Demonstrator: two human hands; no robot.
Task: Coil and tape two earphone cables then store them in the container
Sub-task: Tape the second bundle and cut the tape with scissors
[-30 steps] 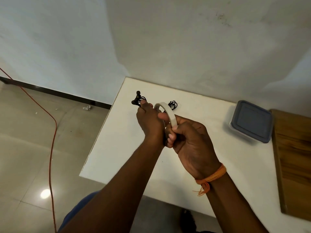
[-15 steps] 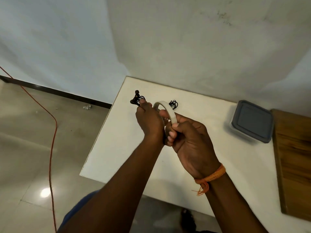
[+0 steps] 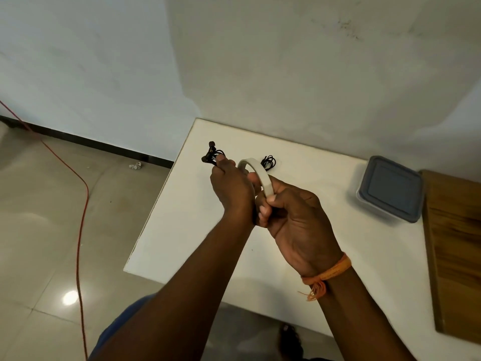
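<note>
My left hand (image 3: 233, 188) holds a coiled black earphone cable (image 3: 212, 155) above the white table (image 3: 182, 230); the earbuds stick out past my fingertips. My right hand (image 3: 294, 212) grips a white roll of tape (image 3: 257, 173), thumb on its outer face, right beside the left hand. A second coiled black earphone cable (image 3: 269, 162) lies on the table behind the tape roll. The clear container with a grey lid (image 3: 390, 190) sits closed at the right side of the table.
A wooden board (image 3: 455, 251) lies along the table's right edge beside the container. The wall runs close behind the table. To the left is tiled floor with an orange cord (image 3: 80, 220) and a small white scrap (image 3: 135, 165) near the skirting.
Both hands have stayed together above the table with only slight finger shifts on the tape roll. The camera view barely moved.
</note>
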